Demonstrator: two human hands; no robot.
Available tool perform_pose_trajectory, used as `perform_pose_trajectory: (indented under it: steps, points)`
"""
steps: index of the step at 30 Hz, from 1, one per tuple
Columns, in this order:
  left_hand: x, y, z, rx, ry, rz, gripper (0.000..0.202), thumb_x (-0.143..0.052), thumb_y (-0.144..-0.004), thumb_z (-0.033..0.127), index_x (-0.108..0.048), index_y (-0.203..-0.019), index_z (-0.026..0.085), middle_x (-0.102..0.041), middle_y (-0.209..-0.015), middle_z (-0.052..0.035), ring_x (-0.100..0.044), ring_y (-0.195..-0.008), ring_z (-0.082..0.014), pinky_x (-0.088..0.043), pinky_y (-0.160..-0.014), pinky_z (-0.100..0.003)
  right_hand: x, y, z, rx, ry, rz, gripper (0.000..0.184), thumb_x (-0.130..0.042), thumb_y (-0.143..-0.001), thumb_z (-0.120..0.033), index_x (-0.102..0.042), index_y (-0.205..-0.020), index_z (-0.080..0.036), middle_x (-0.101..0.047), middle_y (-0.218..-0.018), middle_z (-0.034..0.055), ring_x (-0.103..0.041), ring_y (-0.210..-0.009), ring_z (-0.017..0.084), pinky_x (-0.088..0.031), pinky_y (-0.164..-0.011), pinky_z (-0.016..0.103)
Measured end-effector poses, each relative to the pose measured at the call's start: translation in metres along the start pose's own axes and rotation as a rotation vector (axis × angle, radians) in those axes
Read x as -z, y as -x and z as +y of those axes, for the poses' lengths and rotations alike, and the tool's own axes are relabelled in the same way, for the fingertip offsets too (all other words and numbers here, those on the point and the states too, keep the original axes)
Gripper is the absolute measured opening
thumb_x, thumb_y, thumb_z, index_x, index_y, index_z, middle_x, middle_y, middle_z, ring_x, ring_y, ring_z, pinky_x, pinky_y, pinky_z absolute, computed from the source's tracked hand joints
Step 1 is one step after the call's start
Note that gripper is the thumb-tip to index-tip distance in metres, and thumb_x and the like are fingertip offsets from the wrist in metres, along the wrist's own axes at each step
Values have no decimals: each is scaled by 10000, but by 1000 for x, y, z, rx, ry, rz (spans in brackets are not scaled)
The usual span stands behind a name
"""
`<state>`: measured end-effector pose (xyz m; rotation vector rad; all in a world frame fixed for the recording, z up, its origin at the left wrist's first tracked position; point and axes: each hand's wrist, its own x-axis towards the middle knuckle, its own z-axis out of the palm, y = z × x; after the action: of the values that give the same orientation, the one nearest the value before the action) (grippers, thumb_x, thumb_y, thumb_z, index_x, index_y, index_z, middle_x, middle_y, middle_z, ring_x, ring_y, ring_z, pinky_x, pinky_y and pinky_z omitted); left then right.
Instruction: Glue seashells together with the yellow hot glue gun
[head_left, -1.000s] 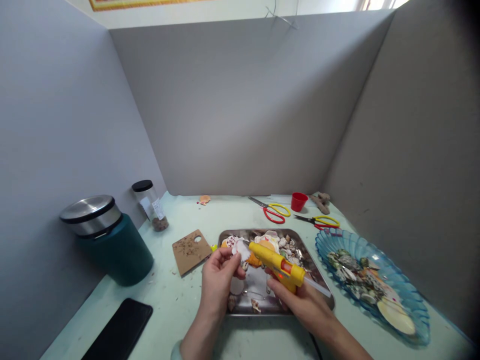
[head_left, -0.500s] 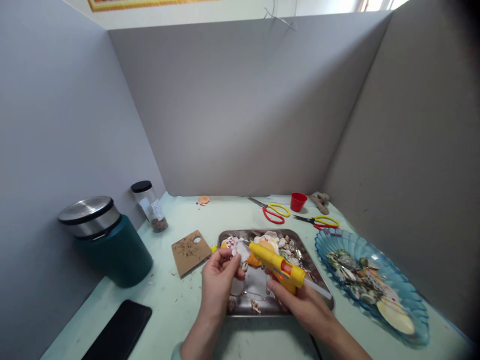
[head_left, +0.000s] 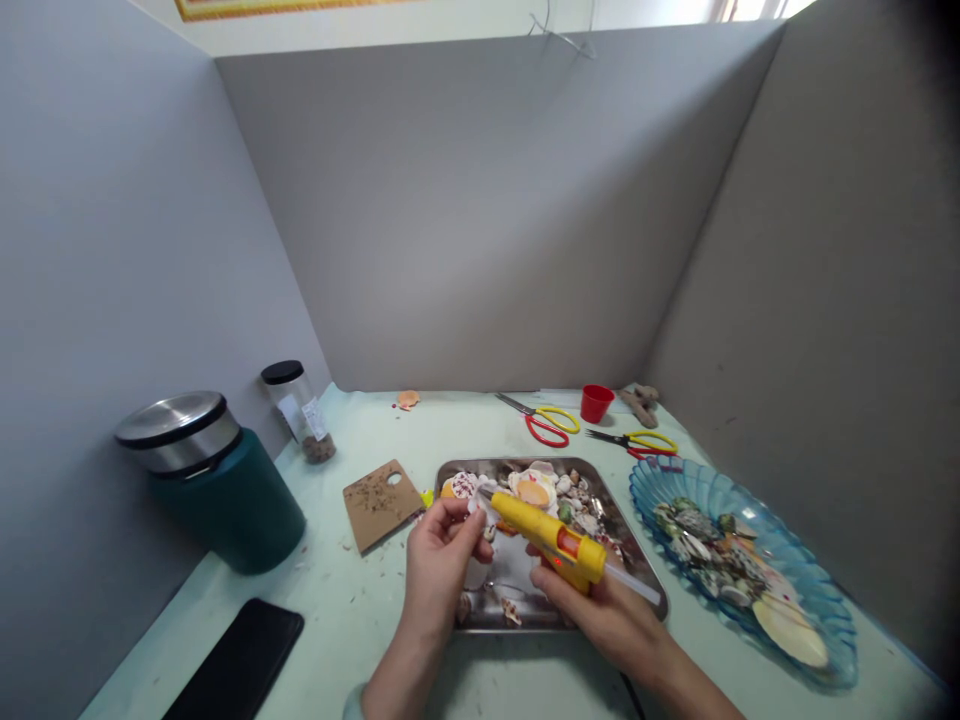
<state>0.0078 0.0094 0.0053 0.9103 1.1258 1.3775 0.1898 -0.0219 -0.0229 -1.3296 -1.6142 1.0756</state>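
Observation:
My right hand (head_left: 604, 615) grips a yellow glue gun (head_left: 551, 538) over a steel tray (head_left: 645, 580) that holds several seashells. The gun's nozzle points left, close to a small pale shell (head_left: 475, 505) pinched in the fingertips of my left hand (head_left: 435, 570). A clear glue stick pokes out of the gun's rear toward the right. Both hands hover above the tray's near left half.
A blue glass dish (head_left: 750, 560) of shells lies at the right. Two pairs of scissors (head_left: 547, 422) (head_left: 637, 442) and a red cup (head_left: 597, 403) sit at the back. A brown card (head_left: 381, 503), a jar (head_left: 300, 410), a teal lidded container (head_left: 214, 480) and a black phone (head_left: 240, 660) are at the left.
The glue gun has shifted slightly left and lower, its nozzle closer to the shell in my left fingers. The left hand has barely moved.

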Motion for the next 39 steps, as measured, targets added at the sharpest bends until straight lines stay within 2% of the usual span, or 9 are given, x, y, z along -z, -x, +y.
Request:
perform_pose_trajectory:
  steps: [6, 13, 19, 24, 28, 32, 37, 39]
  points:
    - [-2, 1, 2, 13, 10, -4, 359, -776, -636, 412, -587, -795, 151, -615, -492, 25, -545, -427, -91, -402, -463, -173, 0, 0, -6, 60, 21, -7, 310, -605, -844, -431, -716, -1029, -208, -742, -948, 56, -667, -872, 262, -538, -813, 350]
    - [-2, 1, 4, 19, 7, 9, 358, -791, -603, 410, -610, -767, 149, -618, -497, 21, -541, -410, -91, -412, -459, -183, 0, 0, -2, 22, 34, 21, 303, -604, -838, -448, -727, -1012, -232, -740, -852, 35, -669, -801, 256, -544, -780, 359]
    - [-1, 0, 2, 11, 19, -4, 352, -781, -622, 408, -609, -782, 147, -608, -462, 22, -541, -415, -96, -419, -478, -186, 0, -1, -4, 46, 5, 9, 312, -613, -834, -442, -723, -1035, -230, -746, -974, 54, -671, -894, 274, -541, -820, 371]
    - [2, -2, -2, 6, 21, -15, 328, -769, -655, 376, -605, -807, 137, -618, -497, 21, -533, -428, -83, -408, -484, -180, 1, 0, -1, -8, -32, 48, 352, -595, -845, -466, -703, -1096, -244, -756, -905, 58, -684, -874, 275, -529, -855, 416]
    - [3, -3, -2, -5, 23, -11, 334, -765, -666, 380, -610, -827, 131, -618, -508, 19, -530, -435, -80, -405, -489, -180, 1, 0, -1, -7, -28, 91, 385, -608, -836, -479, -698, -1106, -220, -736, -1037, 85, -658, -989, 292, -481, -942, 437]
    - [3, -3, -2, -8, 24, -7, 341, -762, -673, 384, -608, -837, 128, -616, -505, 17, -527, -440, -79, -406, -493, -179, 1, 0, -1, -26, -14, 73, 385, -588, -850, -485, -695, -1106, -219, -752, -957, 75, -668, -960, 292, -491, -931, 445]
    - [4, -3, -4, -22, 20, -14, 332, -749, -685, 389, -593, -835, 138, -615, -487, 19, -538, -448, -84, -412, -502, -178, -1, -2, 3, 50, -37, 110, 357, -628, -830, -441, -702, -1096, -214, -736, -1060, 79, -662, -1004, 292, -489, -950, 429]
    - [4, -3, -5, -29, 19, -11, 332, -752, -680, 389, -593, -830, 139, -617, -494, 19, -544, -453, -86, -418, -505, -180, -1, -2, 2, 42, -36, 126, 347, -632, -825, -440, -709, -1083, -222, -742, -1033, 69, -663, -994, 293, -505, -929, 419]
